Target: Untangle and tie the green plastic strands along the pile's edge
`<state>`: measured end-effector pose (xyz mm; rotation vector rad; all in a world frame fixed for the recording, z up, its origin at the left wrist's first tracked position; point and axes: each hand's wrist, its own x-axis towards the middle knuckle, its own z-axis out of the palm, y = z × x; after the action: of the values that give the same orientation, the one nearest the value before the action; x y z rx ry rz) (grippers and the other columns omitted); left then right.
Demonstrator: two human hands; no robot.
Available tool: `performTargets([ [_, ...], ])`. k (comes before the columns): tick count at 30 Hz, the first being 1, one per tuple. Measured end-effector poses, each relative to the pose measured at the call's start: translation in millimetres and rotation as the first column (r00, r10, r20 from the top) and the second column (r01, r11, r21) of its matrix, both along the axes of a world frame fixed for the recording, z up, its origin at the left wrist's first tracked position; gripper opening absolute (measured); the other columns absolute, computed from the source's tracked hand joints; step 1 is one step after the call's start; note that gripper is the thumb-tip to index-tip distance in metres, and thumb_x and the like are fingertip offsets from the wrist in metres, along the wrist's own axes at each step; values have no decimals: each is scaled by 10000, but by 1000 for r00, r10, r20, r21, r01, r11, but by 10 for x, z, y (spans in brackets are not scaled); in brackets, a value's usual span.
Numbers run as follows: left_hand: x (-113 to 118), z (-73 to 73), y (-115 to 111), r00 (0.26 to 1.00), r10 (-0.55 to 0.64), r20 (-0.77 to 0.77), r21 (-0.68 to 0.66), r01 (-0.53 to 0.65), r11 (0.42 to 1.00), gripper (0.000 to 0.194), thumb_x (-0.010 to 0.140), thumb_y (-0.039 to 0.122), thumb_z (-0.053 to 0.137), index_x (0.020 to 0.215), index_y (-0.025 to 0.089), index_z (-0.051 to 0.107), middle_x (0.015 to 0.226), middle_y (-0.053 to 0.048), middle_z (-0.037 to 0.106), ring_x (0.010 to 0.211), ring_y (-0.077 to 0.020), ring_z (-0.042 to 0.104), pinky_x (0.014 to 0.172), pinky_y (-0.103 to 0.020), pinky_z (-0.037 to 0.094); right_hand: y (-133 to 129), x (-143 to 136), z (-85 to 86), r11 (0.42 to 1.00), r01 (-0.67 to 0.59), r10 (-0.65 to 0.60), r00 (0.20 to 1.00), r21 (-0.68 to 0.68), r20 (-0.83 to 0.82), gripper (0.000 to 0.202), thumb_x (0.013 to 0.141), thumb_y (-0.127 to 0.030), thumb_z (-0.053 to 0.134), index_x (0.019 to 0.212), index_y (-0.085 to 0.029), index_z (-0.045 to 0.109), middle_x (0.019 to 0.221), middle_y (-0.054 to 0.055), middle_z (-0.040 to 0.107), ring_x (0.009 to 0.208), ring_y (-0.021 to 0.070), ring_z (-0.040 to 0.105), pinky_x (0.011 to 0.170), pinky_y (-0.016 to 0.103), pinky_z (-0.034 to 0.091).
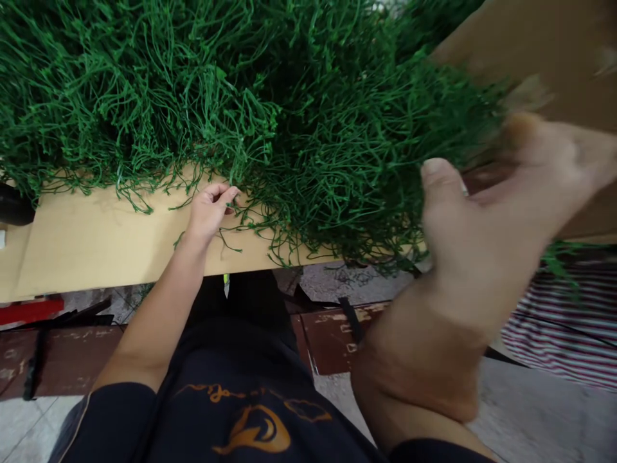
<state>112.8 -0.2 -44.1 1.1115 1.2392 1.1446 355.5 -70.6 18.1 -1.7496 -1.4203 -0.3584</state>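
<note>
A big heap of thin green plastic strands [193,83] with small forked tips, like artificial grass stems, spreads over the cardboard sheet [106,238]. At the heap's near edge, my left hand [209,209] is closed in a pinch, thumb against forefinger, on a green strand. Loose strands lie around those fingertips. My right hand [496,218] is raised close to the camera at the right side of the heap, blurred by motion. Its thumb stands well apart from the fingers, and nothing shows in its grasp. The right fingertips are partly smeared.
A cardboard box wall [554,51] rises at the upper right. Below the cardboard's edge are a worn brown bench [332,337] and a tiled floor. Striped red-and-white cloth [569,328] is at the right, a dark object [14,204] at the left, and a red item [31,312] below it.
</note>
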Motion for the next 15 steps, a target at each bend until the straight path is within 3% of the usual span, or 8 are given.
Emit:
performTargets([
  [2, 10, 5, -12, 1000, -15, -12, -14, 15, 1000, 134, 780, 199, 604, 663, 144, 570, 571, 34, 588, 505, -40, 509, 530, -161, 421, 3, -21, -17, 1000, 0, 1, 998, -5, 55, 545, 779, -492, 544, 1233, -191, 522, 1150, 155, 533, 1110, 351, 466, 855, 560, 396],
  [4, 13, 5, -2, 1000, -16, -26, -30, 15, 999, 137, 769, 197, 617, 653, 143, 566, 561, 37, 585, 492, -41, 504, 524, -163, 418, -18, -286, -105, 983, -181, 181, 982, -9, 46, 404, 841, -437, 465, 1132, -178, 576, 1065, 139, 570, 1066, 316, 496, 838, 511, 431],
  [6, 11, -2, 15, 999, -16, -35, -42, 15, 999, 148, 769, 185, 616, 640, 143, 558, 544, 42, 577, 472, -38, 493, 510, -159, 411, -16, -659, -255, 905, -417, 419, 908, -78, 2, 327, 814, -412, 520, 965, -140, 620, 901, 130, 623, 903, 271, 546, 750, 437, 476],
  [8, 6, -7, 27, 999, -17, -35, -46, 15, 999, 150, 773, 168, 609, 635, 141, 555, 531, 46, 569, 459, -35, 481, 499, -155, 407, 29, -988, -419, 824, -532, 527, 846, -193, -80, 341, 809, -439, 527, 951, -139, 608, 837, 104, 621, 772, 212, 551, 683, 366, 474],
  [10, 1, -4, 28, 1000, -17, -26, -37, 17, 999, 157, 773, 154, 605, 626, 141, 553, 529, 46, 564, 462, -36, 478, 501, -158, 411, 100, -1187, -545, 789, -561, 541, 828, -250, -149, 327, 830, -439, 498, 936, -146, 597, 810, 86, 619, 705, 179, 543, 645, 324, 451],
  [15, 7, 34, 22, 999, -7, -31, -48, 5, 999, 204, 766, 115, 597, 575, 144, 533, 502, 57, 511, 438, -33, 448, 483, -162, 400, 206, -1267, -656, 808, -543, 519, 840, -228, -157, 221, 885, -286, 384, 797, -180, 556, 799, 75, 624, 738, 180, 556, 674, 304, 415],
])
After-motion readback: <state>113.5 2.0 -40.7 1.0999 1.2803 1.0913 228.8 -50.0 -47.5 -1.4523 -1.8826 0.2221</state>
